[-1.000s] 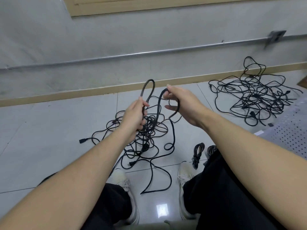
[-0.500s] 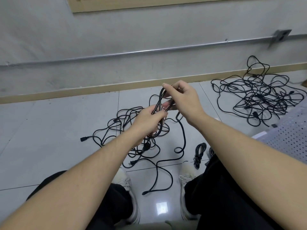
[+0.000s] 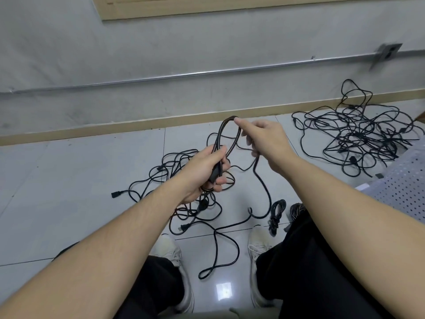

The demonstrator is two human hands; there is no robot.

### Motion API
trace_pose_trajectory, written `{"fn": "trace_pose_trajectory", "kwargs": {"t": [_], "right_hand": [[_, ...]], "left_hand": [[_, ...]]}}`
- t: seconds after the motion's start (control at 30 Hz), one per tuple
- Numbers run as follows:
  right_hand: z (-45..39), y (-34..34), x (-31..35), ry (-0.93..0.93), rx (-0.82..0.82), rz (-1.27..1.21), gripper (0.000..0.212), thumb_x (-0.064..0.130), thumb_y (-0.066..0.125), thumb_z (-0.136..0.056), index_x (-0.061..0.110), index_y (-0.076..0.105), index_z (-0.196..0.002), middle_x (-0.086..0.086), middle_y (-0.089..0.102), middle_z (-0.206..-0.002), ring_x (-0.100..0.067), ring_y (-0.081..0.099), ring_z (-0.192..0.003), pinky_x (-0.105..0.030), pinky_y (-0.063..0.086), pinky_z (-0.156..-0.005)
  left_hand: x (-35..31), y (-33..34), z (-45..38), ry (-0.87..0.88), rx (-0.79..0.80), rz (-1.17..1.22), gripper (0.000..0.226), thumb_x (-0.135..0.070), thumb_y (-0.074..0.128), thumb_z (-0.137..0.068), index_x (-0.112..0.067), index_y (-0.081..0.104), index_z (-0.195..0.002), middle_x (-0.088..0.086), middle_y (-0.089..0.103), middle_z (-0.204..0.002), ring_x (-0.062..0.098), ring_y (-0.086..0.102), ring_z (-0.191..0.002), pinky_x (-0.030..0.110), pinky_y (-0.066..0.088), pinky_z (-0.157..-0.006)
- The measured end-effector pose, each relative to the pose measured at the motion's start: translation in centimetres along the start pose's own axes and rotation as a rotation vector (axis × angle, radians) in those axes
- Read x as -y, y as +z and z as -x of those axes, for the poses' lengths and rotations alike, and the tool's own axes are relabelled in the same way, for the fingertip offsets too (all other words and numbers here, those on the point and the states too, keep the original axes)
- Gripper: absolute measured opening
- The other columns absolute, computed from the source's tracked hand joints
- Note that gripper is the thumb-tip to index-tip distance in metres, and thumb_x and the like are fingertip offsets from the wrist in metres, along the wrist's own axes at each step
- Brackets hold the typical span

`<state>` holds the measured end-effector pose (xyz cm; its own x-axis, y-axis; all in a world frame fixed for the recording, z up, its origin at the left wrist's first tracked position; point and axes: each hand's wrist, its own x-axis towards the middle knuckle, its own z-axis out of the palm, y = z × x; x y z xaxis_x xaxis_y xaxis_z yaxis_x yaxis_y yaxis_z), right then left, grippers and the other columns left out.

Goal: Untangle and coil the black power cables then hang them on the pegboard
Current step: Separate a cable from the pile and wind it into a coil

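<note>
My left hand (image 3: 207, 172) grips a folded bundle of black power cable (image 3: 226, 134), whose loops stand up above my fist. My right hand (image 3: 264, 139) holds the same cable at the top of the loop, and its free length hangs down from the fingers to the floor (image 3: 262, 196). A tangle of black cables (image 3: 184, 180) lies on the tiles under my left hand. A second, larger tangle (image 3: 358, 134) lies at the right by the wall. Two small coiled cables (image 3: 277, 211) rest near my right foot. The white pegboard (image 3: 404, 187) lies at the right edge.
I sit with both shoes (image 3: 170, 247) on the grey tiled floor. A grey wall with a metal conduit (image 3: 184, 75) and a wooden skirting (image 3: 138, 126) runs across the back. A loose plug end (image 3: 117, 194) lies left of the near tangle.
My hands came together and another loop of cable passed into the left hand's bundle. My right hand now slides away along the cable to the right.
</note>
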<state>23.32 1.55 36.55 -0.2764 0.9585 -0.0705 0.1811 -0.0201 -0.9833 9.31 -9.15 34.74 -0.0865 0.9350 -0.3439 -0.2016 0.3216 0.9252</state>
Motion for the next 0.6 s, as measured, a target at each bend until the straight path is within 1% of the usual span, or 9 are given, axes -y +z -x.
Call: {"fn": "trace_pose_trajectory", "kwargs": {"t": [0.03, 0.1, 0.2, 0.23, 0.3, 0.37, 0.43, 0.53, 0.6], "right_hand": [[0.0, -0.2, -0.1, 0.004, -0.034, 0.009, 0.037, 0.048, 0.079, -0.083, 0.015, 0.066, -0.074, 0.009, 0.051, -0.055, -0.009, 0.045, -0.049, -0.022, 0.042, -0.046], [0.0, -0.1, -0.2, 0.010, -0.043, -0.089, 0.039, 0.044, 0.080, -0.084, 0.015, 0.057, -0.074, 0.009, 0.048, -0.061, -0.009, 0.048, -0.059, -0.024, 0.047, -0.054], [0.3, 0.9, -0.2, 0.054, 0.023, -0.378, 0.032, 0.033, 0.071, -0.095, 0.016, 0.047, -0.082, -0.002, 0.064, -0.077, -0.017, 0.065, -0.079, -0.033, 0.059, -0.074], [0.4, 1.2, 0.0, 0.086, 0.041, -0.442, 0.028, 0.032, 0.067, -0.098, 0.015, 0.047, -0.090, -0.006, 0.068, -0.078, -0.019, 0.070, -0.080, -0.034, 0.062, -0.076], [0.8, 1.7, 0.4, 0.153, 0.066, -0.533, 0.026, 0.031, 0.062, -0.101, 0.012, 0.044, -0.104, -0.010, 0.070, -0.079, -0.018, 0.073, -0.071, -0.032, 0.063, -0.068], [1.1, 2.1, 0.7, 0.203, 0.097, -0.575, 0.027, 0.033, 0.058, -0.104, 0.011, 0.046, -0.114, -0.010, 0.070, -0.082, -0.016, 0.073, -0.068, -0.029, 0.060, -0.060], [1.3, 2.4, 0.7, 0.245, 0.159, -0.598, 0.030, 0.036, 0.052, -0.106, 0.011, 0.052, -0.122, -0.012, 0.076, -0.091, -0.019, 0.075, -0.080, -0.031, 0.062, -0.068], [1.4, 2.7, 1.0, 0.278, 0.236, -0.676, 0.033, 0.038, 0.044, -0.109, 0.008, 0.058, -0.115, -0.014, 0.078, -0.093, -0.023, 0.075, -0.079, -0.034, 0.063, -0.075], [1.2, 2.7, 1.3, 0.276, 0.226, -0.693, 0.033, 0.037, 0.045, -0.109, 0.007, 0.059, -0.109, -0.013, 0.076, -0.085, -0.023, 0.073, -0.070, -0.037, 0.063, -0.075]], "left_hand": [[0.1, 0.1, -0.1, -0.003, 0.011, -0.019, 0.029, -0.039, 0.049, -0.107, -0.019, 0.045, -0.086, 0.000, 0.050, -0.071, 0.015, 0.037, -0.048, 0.020, 0.031, -0.044], [0.3, 0.3, -0.1, -0.003, 0.027, -0.055, 0.031, -0.041, 0.049, -0.107, -0.021, 0.044, -0.083, -0.001, 0.048, -0.070, 0.015, 0.036, -0.048, 0.020, 0.030, -0.045], [0.6, 1.3, -0.2, 0.053, 0.001, -0.123, 0.031, -0.040, 0.046, -0.108, -0.019, 0.042, -0.085, -0.001, 0.048, -0.069, 0.017, 0.042, -0.047, 0.024, 0.038, -0.046], [0.7, 1.6, -0.3, 0.082, -0.023, -0.154, 0.031, -0.040, 0.045, -0.108, -0.018, 0.042, -0.087, -0.001, 0.048, -0.070, 0.017, 0.045, -0.048, 0.026, 0.042, -0.047], [0.9, 2.0, -0.5, 0.133, -0.072, -0.195, 0.031, -0.039, 0.043, -0.109, -0.017, 0.044, -0.088, 0.000, 0.049, -0.070, 0.018, 0.049, -0.052, 0.027, 0.046, -0.052], [1.1, 2.1, -0.5, 0.167, -0.099, -0.212, 0.029, -0.037, 0.042, -0.110, -0.017, 0.048, -0.091, -0.001, 0.048, -0.071, 0.016, 0.051, -0.060, 0.021, 0.045, -0.060], [1.2, 2.0, -0.4, 0.171, -0.106, -0.239, 0.028, -0.039, 0.041, -0.110, -0.020, 0.050, -0.091, -0.004, 0.048, -0.076, 0.008, 0.054, -0.065, 0.022, 0.041, -0.069], [1.3, 1.8, -0.3, 0.169, -0.105, -0.296, 0.032, -0.043, 0.042, -0.109, -0.024, 0.049, -0.084, -0.004, 0.055, -0.077, 0.011, 0.049, -0.071, 0.030, 0.034, -0.073], [1.3, 1.9, -0.2, 0.155, -0.117, -0.246, 0.027, -0.046, 0.048, -0.105, -0.026, 0.062, -0.095, -0.008, 0.069, -0.092, 0.010, 0.060, -0.088, 0.028, 0.042, -0.087]]}}
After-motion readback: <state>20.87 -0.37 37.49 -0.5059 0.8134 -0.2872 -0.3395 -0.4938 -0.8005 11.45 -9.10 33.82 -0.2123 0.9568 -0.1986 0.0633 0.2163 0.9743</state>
